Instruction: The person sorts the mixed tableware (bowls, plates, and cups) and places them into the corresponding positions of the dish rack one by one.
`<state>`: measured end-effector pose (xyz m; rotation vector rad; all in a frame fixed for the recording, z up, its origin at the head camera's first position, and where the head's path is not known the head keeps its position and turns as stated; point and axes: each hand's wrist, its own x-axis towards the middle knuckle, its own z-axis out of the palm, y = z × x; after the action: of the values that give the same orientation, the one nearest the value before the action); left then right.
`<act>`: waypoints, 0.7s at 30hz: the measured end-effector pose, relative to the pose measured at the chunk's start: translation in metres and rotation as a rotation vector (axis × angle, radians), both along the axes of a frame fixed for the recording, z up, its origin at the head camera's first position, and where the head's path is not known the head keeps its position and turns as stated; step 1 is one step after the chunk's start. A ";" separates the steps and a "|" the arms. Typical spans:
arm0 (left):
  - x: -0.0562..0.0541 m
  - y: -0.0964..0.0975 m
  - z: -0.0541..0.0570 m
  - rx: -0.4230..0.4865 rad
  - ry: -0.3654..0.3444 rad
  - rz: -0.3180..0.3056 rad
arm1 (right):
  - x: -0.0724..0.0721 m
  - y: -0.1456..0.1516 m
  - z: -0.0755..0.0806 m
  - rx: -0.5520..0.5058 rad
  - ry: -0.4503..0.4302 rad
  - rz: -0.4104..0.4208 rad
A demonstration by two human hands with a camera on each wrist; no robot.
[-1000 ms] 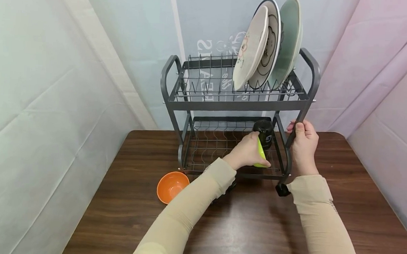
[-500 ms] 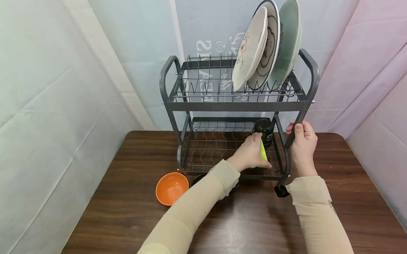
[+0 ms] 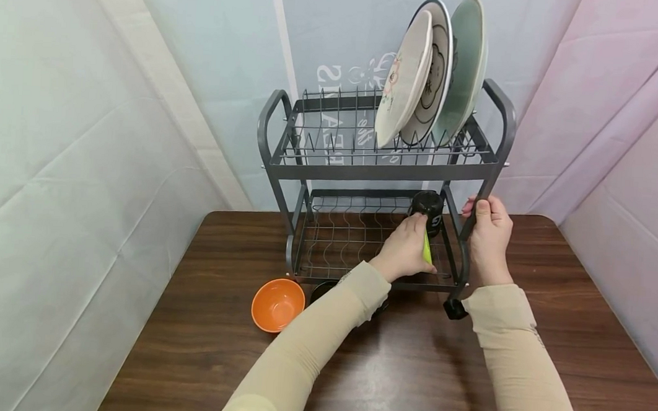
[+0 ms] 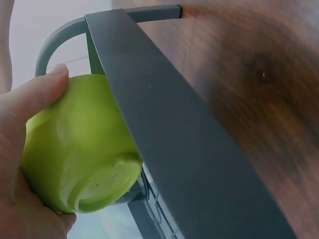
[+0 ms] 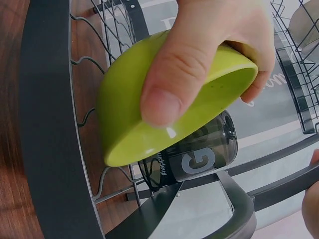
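A lime green bowl (image 4: 79,144) is tipped on its side in my left hand (image 3: 402,249), over the front right part of the lower rack shelf. Thumb and fingers grip it at the rim, its foot ring facing the left wrist view. Just behind the bowl stands a dark see-through cup (image 5: 199,154) with a white letter G. My right hand (image 3: 491,239) holds the right front post of the grey dish rack (image 3: 375,172), its thumb in front. In the head view the left hand hides most of the bowl.
Several plates (image 3: 405,79) stand on edge on the upper shelf, at the right. An orange bowl (image 3: 278,305) sits on the wooden table (image 3: 187,347) before the rack's left corner. A black dish (image 3: 321,289) beside it is partly hidden by my left sleeve.
My left hand has shifted slightly right with the green bowl, which now shows as a thinner sliver in the head view. The right hand stays on the post.
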<state>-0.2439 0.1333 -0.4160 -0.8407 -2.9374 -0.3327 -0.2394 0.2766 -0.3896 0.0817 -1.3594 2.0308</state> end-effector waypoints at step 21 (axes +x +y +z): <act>0.005 0.020 -0.006 -0.142 0.114 0.003 | 0.001 -0.001 0.000 -0.015 -0.010 0.018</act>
<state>-0.2391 0.1534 -0.4222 -0.8406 -2.8826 -0.0739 -0.2388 0.2756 -0.3895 0.0770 -1.3535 2.0586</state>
